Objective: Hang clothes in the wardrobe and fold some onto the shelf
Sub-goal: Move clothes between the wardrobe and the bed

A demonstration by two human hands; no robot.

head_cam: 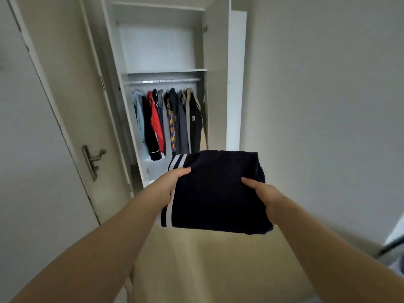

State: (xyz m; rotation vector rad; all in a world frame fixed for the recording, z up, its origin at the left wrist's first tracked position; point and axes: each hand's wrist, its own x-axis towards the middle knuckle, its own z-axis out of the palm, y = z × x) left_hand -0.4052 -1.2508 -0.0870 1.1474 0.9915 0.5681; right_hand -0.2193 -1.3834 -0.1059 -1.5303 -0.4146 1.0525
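A folded navy garment with white stripes (215, 191) is held flat in front of me, below the open wardrobe (220, 84). My left hand (169, 184) grips its left edge, thumb on top and fingers hidden underneath. My right hand (261, 192) grips its right side the same way. Inside the wardrobe a white shelf (167, 71) sits above a rail (164, 80). Several hung clothes (170, 121) fill the rail, among them a red jacket, dark coats and a patterned shirt.
A white room door (32, 138) with a metal handle (93, 159) stands at the left, close to the wardrobe's left door. The wardrobe's right door (237, 79) is swung open against the plain wall. A dark object shows at the lower right edge.
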